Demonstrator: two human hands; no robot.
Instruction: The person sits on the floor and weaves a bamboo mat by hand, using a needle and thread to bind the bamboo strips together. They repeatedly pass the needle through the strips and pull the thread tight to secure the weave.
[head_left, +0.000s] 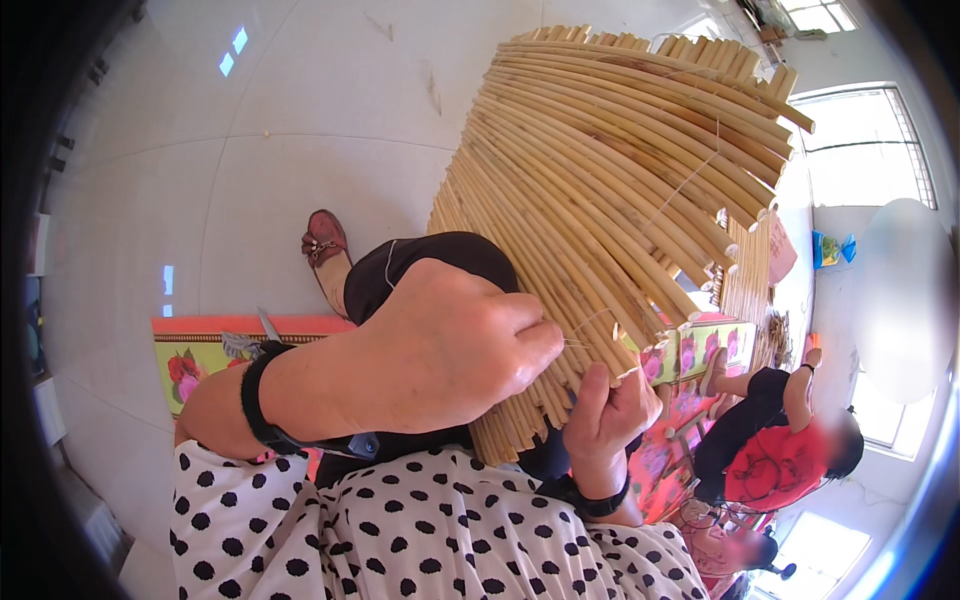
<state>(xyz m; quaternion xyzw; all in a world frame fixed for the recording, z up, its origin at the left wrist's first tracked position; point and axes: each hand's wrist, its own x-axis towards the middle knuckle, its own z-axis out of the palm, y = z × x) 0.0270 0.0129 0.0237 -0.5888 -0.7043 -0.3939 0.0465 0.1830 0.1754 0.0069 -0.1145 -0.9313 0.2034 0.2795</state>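
Observation:
A curved mat of thin, light-brown round sticks (pixel 600 160), laid side by side and bound with thread, slopes across my lap and fans out away from me. My left hand (pixel 470 335) is closed at its near end, with the fingertips pinched on a fine pale thread (pixel 580 343) running to the sticks. More of that thread loops up behind the hand over my dark-clothed knee. My right hand (pixel 610 410) grips the stick ends just to the right, thumb on top and fingers mostly hidden beneath.
A flowered red and green cloth (pixel 180 365) lies at left, with a grey bundle (pixel 240 345) and a pointed object (pixel 268 325) on it. Another stick mat (pixel 745 270) stands beyond at right. Two people (pixel 780 465) sit at the right. A brown shoe (pixel 325 238) rests on the pale floor.

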